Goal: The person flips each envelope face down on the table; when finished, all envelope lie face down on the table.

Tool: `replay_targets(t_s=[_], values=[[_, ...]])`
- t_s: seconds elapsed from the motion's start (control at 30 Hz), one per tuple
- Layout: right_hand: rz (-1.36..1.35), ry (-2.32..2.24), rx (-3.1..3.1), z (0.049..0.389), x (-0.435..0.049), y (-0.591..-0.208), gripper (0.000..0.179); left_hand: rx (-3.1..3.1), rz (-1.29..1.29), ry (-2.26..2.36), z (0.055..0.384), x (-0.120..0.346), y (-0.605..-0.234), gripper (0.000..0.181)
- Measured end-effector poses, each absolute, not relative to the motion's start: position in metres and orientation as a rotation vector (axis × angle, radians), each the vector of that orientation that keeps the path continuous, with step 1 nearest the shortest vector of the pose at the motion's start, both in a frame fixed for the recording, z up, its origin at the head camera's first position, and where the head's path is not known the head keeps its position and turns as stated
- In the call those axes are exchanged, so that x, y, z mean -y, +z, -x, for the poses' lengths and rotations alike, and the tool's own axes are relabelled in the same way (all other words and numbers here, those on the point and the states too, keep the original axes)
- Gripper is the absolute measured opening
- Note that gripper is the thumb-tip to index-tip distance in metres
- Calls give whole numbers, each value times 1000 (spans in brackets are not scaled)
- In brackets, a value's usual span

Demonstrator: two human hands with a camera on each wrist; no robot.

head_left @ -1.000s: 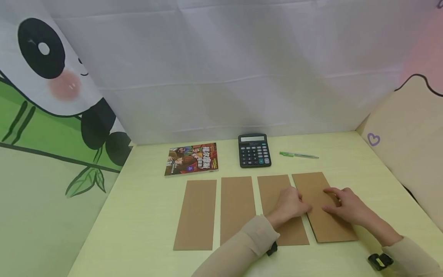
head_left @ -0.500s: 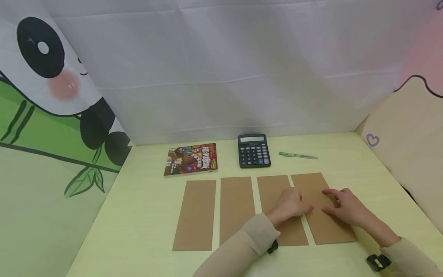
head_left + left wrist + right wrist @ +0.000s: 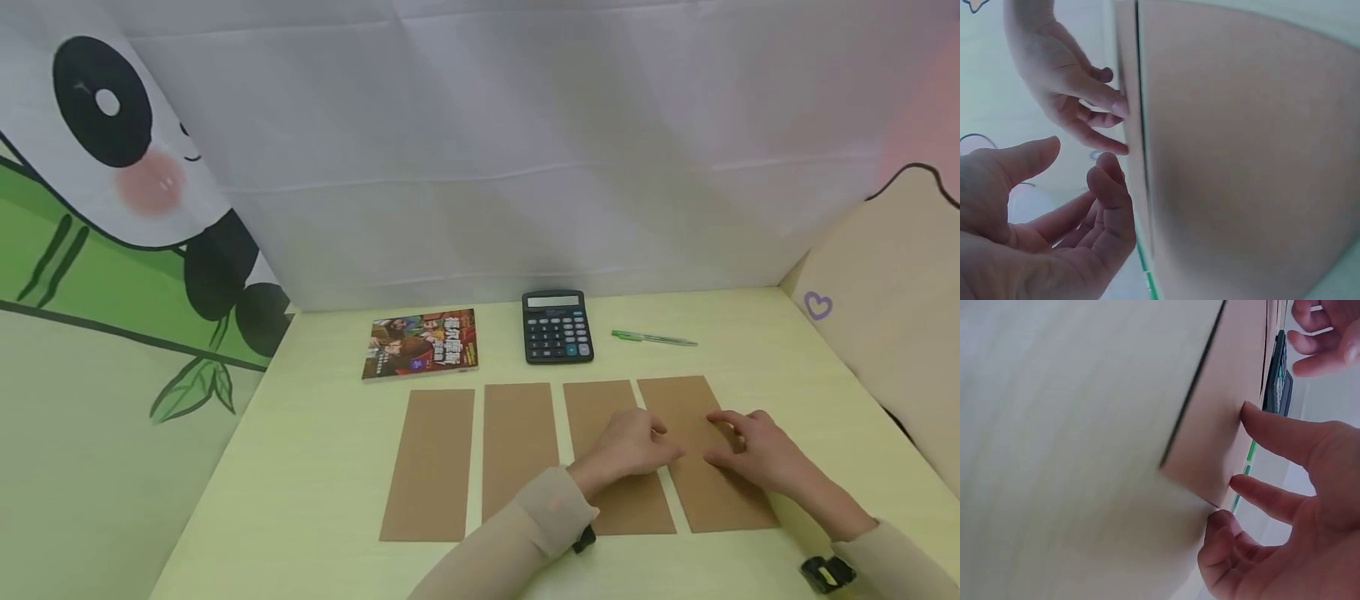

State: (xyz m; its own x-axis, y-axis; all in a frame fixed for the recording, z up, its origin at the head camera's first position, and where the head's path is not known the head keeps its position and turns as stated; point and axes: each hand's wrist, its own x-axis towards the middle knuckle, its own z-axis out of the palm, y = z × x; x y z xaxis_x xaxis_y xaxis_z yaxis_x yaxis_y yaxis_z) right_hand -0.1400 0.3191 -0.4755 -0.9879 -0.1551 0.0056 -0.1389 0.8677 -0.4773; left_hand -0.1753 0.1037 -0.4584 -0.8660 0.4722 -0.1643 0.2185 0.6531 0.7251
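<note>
Several flat brown cardboard rectangles lie side by side in a row. My right hand [image 3: 761, 450] touches the rightmost cardboard piece [image 3: 690, 417] with the tips of thumb and index finger spread apart; the right wrist view shows the thumb [image 3: 1279, 431] and index finger [image 3: 1266, 494] on its face, the other fingers curled by its near corner. Over the third cardboard piece [image 3: 596, 400] hangs my left hand [image 3: 633, 442], its thumb reaching toward the rightmost piece. In the left wrist view the left hand [image 3: 1066, 225] is loosely curled and holds nothing.
Behind the row lie a comic-style book [image 3: 420, 343], a black calculator [image 3: 557, 327] and a green-capped pen [image 3: 654, 338]. Two more cardboard pieces, the leftmost piece [image 3: 429, 467] and its neighbour [image 3: 517, 433], lie to the left. A white cloth [image 3: 487, 167] closes off the table's back.
The rightmost cardboard piece has shifted slightly toward the person, and the dark line along its left edge has faded. Both hands stay nearly in place; the head view has turned slightly.
</note>
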Motion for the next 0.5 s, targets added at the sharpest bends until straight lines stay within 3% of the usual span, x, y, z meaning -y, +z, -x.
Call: replay_targets(t_s=[0.23, 0.5], values=[[250, -755, -3004, 140, -325, -469, 61, -2476, -604, 1103, 170, -88, -444, 39], [257, -742, -3024, 137, -335, -469, 60, -2447, -761, 1162, 176, -25, -434, 39]])
